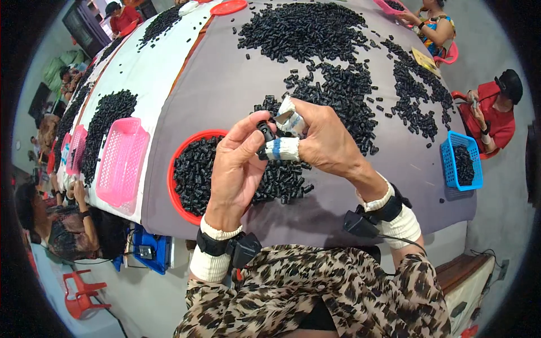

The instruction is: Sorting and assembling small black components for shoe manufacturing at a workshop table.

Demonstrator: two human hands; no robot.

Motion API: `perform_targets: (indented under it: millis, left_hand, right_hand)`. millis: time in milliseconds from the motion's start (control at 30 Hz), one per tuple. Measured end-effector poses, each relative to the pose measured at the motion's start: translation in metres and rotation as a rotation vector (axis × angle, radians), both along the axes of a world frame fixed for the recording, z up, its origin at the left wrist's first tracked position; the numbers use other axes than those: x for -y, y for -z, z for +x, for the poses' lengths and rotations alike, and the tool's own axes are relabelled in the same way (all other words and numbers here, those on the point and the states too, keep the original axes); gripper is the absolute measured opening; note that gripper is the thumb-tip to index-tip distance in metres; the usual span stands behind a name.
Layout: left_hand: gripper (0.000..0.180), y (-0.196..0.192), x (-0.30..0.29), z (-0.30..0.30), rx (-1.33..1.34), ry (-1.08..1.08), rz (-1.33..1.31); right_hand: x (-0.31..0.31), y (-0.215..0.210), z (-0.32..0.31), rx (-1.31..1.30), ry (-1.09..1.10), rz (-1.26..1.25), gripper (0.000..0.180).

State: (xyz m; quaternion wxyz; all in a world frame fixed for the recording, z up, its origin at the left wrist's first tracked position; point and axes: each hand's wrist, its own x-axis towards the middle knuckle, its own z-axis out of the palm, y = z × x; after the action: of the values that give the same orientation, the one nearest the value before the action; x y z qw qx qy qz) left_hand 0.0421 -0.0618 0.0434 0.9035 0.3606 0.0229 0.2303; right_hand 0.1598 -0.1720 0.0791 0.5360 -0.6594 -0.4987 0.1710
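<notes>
Across the grey-covered counter [191,107] lie heaps of black pieces [304,31]. At the centre, the left hand [234,163], palm up, pinches one small black tube [268,133] between thumb and fingers. From four o'clock the right hand [329,138] curls in, thumb and finger wrapped; whether it grips the tube, I cannot tell. Black pieces fill a red basin [204,136] at eight o'clock and partly fill a blue basket [459,139] at three.
</notes>
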Motion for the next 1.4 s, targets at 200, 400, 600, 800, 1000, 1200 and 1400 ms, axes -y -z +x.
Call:
perform_targets:
  millis: [200, 400, 600, 800, 1000, 1200, 1400]
  left_hand:
    - [0.027, 0.001, -0.002, 0.004, 0.068, 0.066, -0.107]
    - [0.027, 0.006, -0.007, 0.003, 0.050, 0.065, -0.050]
    - [0.027, 0.005, -0.007, 0.008, 0.006, 0.093, -0.030]
    - [0.025, 0.008, -0.008, 0.010, -0.018, 0.065, 0.013]
    - [0.023, 0.008, -0.005, 0.011, -0.023, 0.073, -0.005]
    - [0.023, 0.009, -0.006, 0.011, -0.038, 0.060, -0.016]
    - [0.023, 0.007, -0.005, 0.011, -0.061, 0.045, -0.001]
  right_hand:
    - [-0.002, -0.003, 0.007, -0.001, -0.069, -0.106, 0.037]
    - [-0.003, -0.013, 0.011, 0.056, -0.122, -0.216, 0.039]
    - [-0.003, -0.014, 0.018, 0.114, -0.159, -0.283, 0.033]
    - [-0.005, -0.010, 0.022, 0.109, -0.210, -0.241, 0.033]
    - [-0.006, -0.003, 0.027, 0.191, -0.245, -0.293, 0.033]
    - [-0.006, -0.005, 0.026, 0.140, -0.247, -0.301, 0.032]
    - [-0.005, -0.004, 0.026, 0.168, -0.257, -0.266, 0.029]
